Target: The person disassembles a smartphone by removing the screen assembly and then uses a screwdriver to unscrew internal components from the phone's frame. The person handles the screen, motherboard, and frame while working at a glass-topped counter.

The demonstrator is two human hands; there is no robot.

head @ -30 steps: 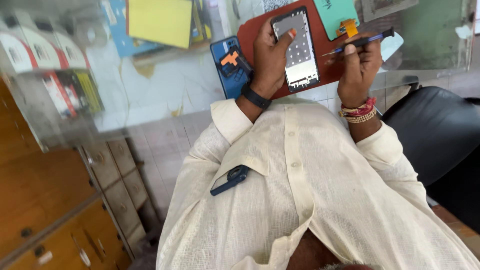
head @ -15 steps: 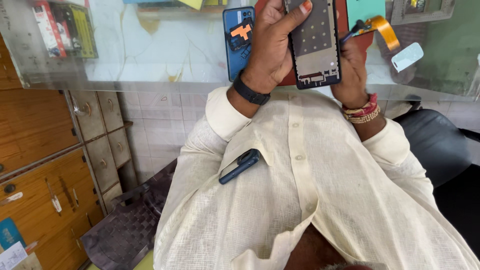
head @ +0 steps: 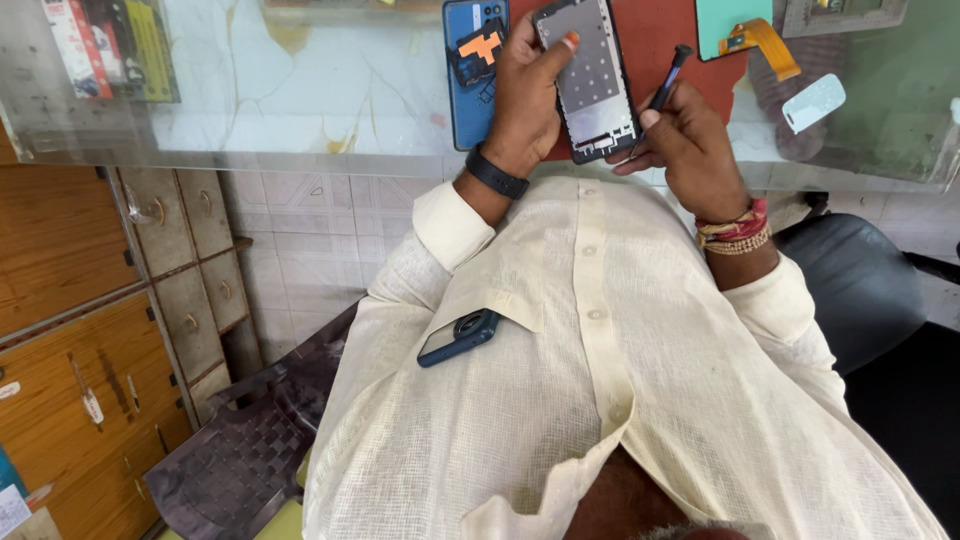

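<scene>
**A:** While the person sits at a glass-topped counter point(head: 300, 110), what do the hands hold, and how should the work go?

**B:** Left hand point(head: 525, 95) grips a stripped phone frame point(head: 590, 80), thumb across its left edge, propped on a red work mat point(head: 660, 40). Right hand point(head: 685, 145) pinches a thin dark pry tool point(head: 668, 78), tip near the frame's right edge. I judge the frame wants a firm hold and the tool light, shallow pressure, so nothing bends or slips.

**A:** And what lies around, largest first?

**B:** Wooden cabinets and drawers point(head: 90, 330) stand at the left, and a black chair point(head: 860, 290) is behind the right arm. A blue phone back point(head: 470, 80) sits just left of the frame. A teal panel with an orange flex cable point(head: 765, 40) lies near the tool's far side and could snag. A small clear film point(head: 812, 102) is beyond it. A dark phone point(head: 458, 337) pokes from the shirt pocket.
</scene>
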